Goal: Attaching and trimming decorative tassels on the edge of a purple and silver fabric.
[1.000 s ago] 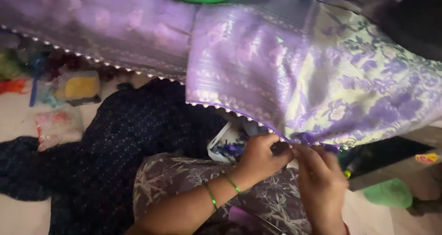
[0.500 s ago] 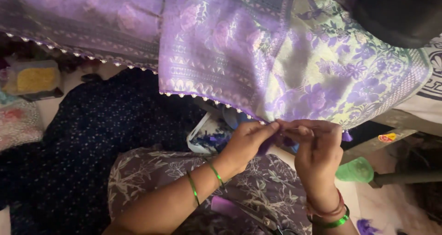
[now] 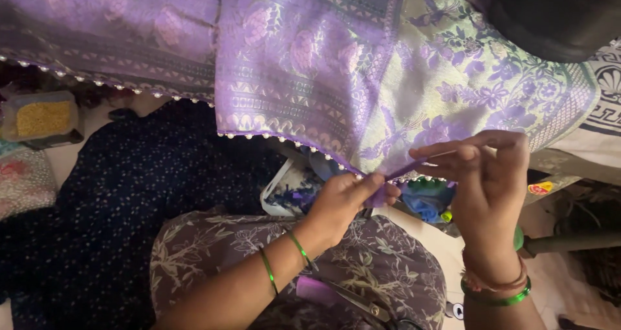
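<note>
Overhead drape (image 3: 310, 65) — hem between both grips

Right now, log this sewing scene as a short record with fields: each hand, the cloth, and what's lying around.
left hand: pinches the beaded hem of the purple brocade cloth
right hand: raised beside it, fingertips pinched together, apparently on a purple thread
lap: scissors with purple handle on a floral garment
left side: clear box of yellow beads, dark dotted fabric
</note>
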